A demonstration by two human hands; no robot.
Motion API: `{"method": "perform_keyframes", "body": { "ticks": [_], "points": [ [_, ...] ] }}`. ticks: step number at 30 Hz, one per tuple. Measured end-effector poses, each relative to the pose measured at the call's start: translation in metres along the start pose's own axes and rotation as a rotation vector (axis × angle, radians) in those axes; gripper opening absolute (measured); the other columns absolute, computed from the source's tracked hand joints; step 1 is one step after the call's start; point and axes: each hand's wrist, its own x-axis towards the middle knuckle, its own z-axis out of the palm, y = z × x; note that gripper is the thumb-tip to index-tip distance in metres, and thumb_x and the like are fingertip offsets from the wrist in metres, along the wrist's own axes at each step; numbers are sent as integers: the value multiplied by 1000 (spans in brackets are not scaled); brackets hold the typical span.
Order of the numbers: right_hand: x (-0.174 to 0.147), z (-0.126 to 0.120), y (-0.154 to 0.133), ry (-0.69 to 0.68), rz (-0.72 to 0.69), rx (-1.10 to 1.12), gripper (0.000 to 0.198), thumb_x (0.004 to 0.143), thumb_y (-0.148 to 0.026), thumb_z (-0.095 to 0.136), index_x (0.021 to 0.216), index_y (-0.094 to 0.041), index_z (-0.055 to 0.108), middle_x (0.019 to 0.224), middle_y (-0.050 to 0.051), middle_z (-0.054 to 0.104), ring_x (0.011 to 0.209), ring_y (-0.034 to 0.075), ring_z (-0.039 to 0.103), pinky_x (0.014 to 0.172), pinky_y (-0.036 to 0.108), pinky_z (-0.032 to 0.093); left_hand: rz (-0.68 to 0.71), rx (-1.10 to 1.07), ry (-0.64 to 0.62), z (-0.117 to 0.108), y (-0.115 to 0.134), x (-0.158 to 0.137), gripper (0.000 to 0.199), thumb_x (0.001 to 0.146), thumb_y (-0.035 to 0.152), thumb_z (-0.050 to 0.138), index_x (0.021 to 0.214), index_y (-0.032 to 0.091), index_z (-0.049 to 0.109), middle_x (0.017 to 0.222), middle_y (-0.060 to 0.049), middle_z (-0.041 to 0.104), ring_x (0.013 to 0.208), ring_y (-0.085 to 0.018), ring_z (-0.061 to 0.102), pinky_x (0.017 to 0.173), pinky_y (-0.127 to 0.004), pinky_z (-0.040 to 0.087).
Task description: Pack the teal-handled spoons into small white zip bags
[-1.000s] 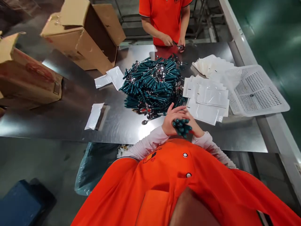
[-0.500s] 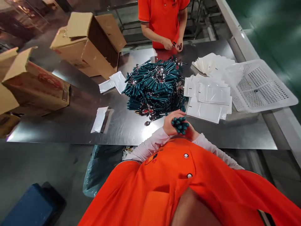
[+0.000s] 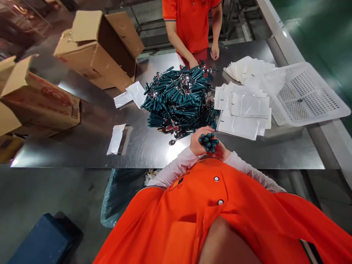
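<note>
A bundle of green-handled spoons [image 3: 208, 142] is held close to my body, handle ends toward me. My left hand [image 3: 197, 142] wraps around its left side. On the other side my right hand [image 3: 221, 151] also closes on the bundle, its fingers partly hidden. Just beyond lies a large heap of green-handled spoons [image 3: 176, 99] with shiny metal bowls, stacked on the steel table [image 3: 148, 150]. One loose spoon [image 3: 172, 142] sticks out at the near edge of the heap.
Clear plastic bags [image 3: 244, 106] and a white perforated basket [image 3: 310, 95] lie on the right. Cardboard boxes [image 3: 90, 55] stand on the left, near white packets [image 3: 116, 139]. Across the table a co-worker [image 3: 192, 25] reaches into the heap. A lined bin [image 3: 118, 194] sits below the edge.
The co-worker's one hand has moved down into the heap, and their other hand has drawn apart to the side. My hands keep the bundle in nearly the same place.
</note>
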Motion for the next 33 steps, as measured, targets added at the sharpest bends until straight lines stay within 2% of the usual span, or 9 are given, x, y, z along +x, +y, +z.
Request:
{"method": "perform_keyframes", "body": {
  "ticks": [1,3,9,16,19,29,33],
  "points": [
    [-1,2,0,53,33,72,19,93,-31,62,77,-20,64,64,-2,60,56,12,54,59,22,51,16,4,12,1,-1,0,21,76,34,77,87,17,71,88,-6,75,99,-25,74,102,-51,59],
    [-1,6,1,131,12,56,24,97,-29,57,77,-20,66,61,-2,58,52,11,53,58,22,51,43,-3,34,1,-1,0,18,75,29,77,88,17,71,89,-6,75,99,-25,74,100,-51,59],
    [2,1,4,214,13,68,26,98,-29,56,74,-21,63,62,-2,60,54,11,56,59,22,54,48,-20,25,1,-3,-2,18,75,26,76,90,18,71,90,-5,75,101,-25,73,103,-52,58],
    [5,-3,3,158,35,46,26,96,-29,59,72,-22,63,60,-2,58,56,13,56,59,22,53,58,-20,46,2,1,1,16,73,19,74,88,20,70,88,-3,74,98,-24,74,100,-50,60],
    [4,-3,3,150,45,32,29,97,-29,58,70,-22,63,59,-2,57,57,12,58,60,21,54,45,-8,50,1,3,1,14,74,22,73,87,20,70,86,-3,74,96,-24,74,100,-49,60],
    [-3,11,-1,256,95,118,37,102,-26,50,67,-21,63,58,-3,60,51,9,57,52,18,50,21,-3,41,1,-1,-1,14,76,26,75,87,19,69,88,-4,74,97,-24,74,102,-49,59],
    [-3,10,-1,216,98,98,39,103,-27,50,68,-20,64,52,-4,53,46,10,51,50,18,49,-43,-7,-8,1,-4,-4,20,77,32,78,85,19,65,86,-6,73,98,-26,74,107,-51,56]
  ]
}}
